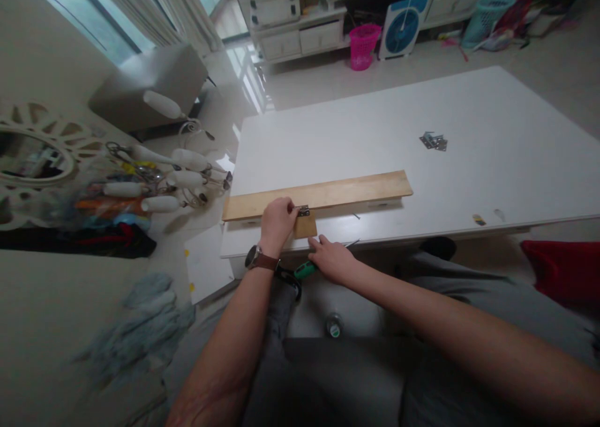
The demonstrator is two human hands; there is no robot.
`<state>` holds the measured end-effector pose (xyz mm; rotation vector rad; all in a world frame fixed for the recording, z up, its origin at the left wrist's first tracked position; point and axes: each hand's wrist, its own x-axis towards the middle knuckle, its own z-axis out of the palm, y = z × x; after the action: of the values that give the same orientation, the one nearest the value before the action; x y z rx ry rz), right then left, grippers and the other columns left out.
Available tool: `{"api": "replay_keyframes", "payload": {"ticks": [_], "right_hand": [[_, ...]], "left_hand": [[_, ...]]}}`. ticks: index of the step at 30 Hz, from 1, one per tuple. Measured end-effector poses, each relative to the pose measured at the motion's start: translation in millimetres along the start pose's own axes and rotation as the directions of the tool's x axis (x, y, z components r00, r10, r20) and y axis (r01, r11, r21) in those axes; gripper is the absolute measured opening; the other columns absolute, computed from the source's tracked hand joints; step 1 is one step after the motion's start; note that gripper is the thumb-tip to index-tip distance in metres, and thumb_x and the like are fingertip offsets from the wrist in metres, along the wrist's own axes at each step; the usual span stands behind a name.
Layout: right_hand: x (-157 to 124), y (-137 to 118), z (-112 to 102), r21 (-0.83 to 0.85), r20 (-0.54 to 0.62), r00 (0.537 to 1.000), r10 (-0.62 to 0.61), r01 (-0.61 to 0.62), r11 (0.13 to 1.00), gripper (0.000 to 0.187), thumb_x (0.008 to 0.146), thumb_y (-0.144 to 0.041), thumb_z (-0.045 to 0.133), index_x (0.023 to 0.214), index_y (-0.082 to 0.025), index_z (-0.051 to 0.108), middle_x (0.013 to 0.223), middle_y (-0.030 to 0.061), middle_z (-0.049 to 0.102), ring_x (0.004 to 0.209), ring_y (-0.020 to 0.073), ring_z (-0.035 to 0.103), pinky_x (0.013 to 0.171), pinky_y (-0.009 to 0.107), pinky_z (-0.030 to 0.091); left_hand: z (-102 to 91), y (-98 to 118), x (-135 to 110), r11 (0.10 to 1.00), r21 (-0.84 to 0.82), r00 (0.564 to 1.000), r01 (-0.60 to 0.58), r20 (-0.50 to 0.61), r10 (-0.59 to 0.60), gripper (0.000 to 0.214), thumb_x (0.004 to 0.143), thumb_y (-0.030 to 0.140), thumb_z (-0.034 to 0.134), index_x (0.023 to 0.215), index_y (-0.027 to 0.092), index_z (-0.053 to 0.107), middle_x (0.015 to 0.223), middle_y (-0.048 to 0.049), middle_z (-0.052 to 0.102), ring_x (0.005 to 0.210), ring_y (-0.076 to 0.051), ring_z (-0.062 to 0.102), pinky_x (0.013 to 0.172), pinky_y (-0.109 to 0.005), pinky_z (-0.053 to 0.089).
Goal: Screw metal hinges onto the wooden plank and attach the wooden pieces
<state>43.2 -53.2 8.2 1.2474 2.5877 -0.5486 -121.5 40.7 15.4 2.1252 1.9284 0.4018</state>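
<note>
My left hand [278, 222], with a watch on its wrist, pinches a small metal hinge [304, 210] at the near edge of a long wooden board [323, 193]. Beneath the hinge, a small square wood piece [306, 228] lies against the board's near side. My right hand [334, 259] is closed around a screwdriver [304, 269] with a green and black handle; its thin shaft points right, away from the hinge. The index finger of that hand reaches to the near edge of the wood piece. Part of the hinge is hidden by my left fingers.
The white table [473, 177] carries a pile of metal hinges [434, 141] at the far right. A screw [357, 216] lies near the board, and small brass-coloured pieces [479, 219] sit by the front edge. A lamp with several white shades [187, 159] stands left.
</note>
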Motion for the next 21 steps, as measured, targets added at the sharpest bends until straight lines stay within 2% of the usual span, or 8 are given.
{"api": "replay_keyframes", "payload": {"ticks": [6,14,21], "right_hand": [[0,0,0,0.0,0.003,1.0,-0.006,0.006,1.0,0.037,0.105,-0.018,0.045,0.121,-0.016,0.078,0.157,0.0218,0.055,0.138,0.0362,0.057,0.088,0.045,0.067],[-1,-1,-2,-0.003,0.011,1.0,-0.009,0.009,1.0,0.037,0.106,-0.018,0.045,0.123,-0.016,0.078,0.157,0.0211,0.055,0.137,0.0363,0.058,0.088,0.046,0.068],[0,-1,-3,-0.012,0.015,1.0,-0.008,0.008,1.0,0.037,0.106,-0.018,0.045,0.122,-0.015,0.078,0.156,0.0211,0.056,0.137,0.036,0.057,0.088,0.045,0.068]], "left_hand": [[-3.1,2,-5,0.998,0.06,0.999,-0.025,0.022,0.024,0.013,0.094,0.019,0.061,0.084,0.023,0.069,0.094,-0.0092,0.075,0.087,-0.024,0.067,0.078,-0.035,0.047],[-10.9,10,-10,0.985,0.17,0.999,0.003,0.045,-0.011,0.017,0.098,0.027,0.06,0.089,0.02,0.073,0.1,-0.012,0.077,0.095,-0.027,0.069,0.081,-0.036,0.048],[-11.1,16,-13,0.965,0.251,0.992,0.07,0.081,-0.093,0.027,0.101,0.033,0.054,0.096,0.02,0.077,0.103,-0.0119,0.08,0.1,-0.026,0.072,0.083,-0.033,0.05]]}}
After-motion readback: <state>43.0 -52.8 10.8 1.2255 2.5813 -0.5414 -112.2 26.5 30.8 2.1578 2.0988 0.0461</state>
